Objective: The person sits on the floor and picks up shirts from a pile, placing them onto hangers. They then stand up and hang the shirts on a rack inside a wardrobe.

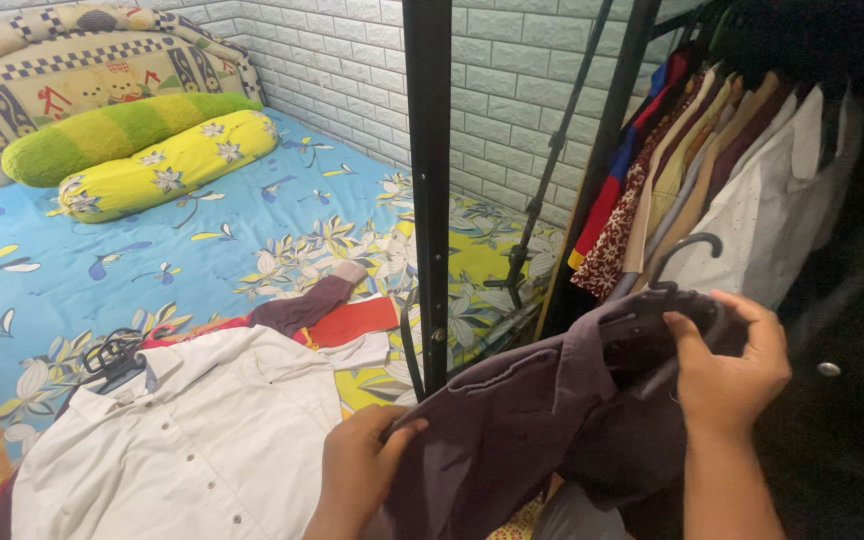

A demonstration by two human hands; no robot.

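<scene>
Item: soft, light purple shirt (542, 420) on hanger (680, 262), beside the clothes rack (732, 150); I grip collar with right hand (732, 365), front with left hand (357, 470), both closed.

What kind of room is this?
Probably a bedroom: there is a bed with a blue flowered sheet, bolster pillows, and a rack of hanging shirts.

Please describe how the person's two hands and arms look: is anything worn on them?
Both forearms are bare as far as the frame shows: no sleeves, gloves or watch visible. The left hand and right hand show no rings on the visible fingers, and the nails look short.
</scene>
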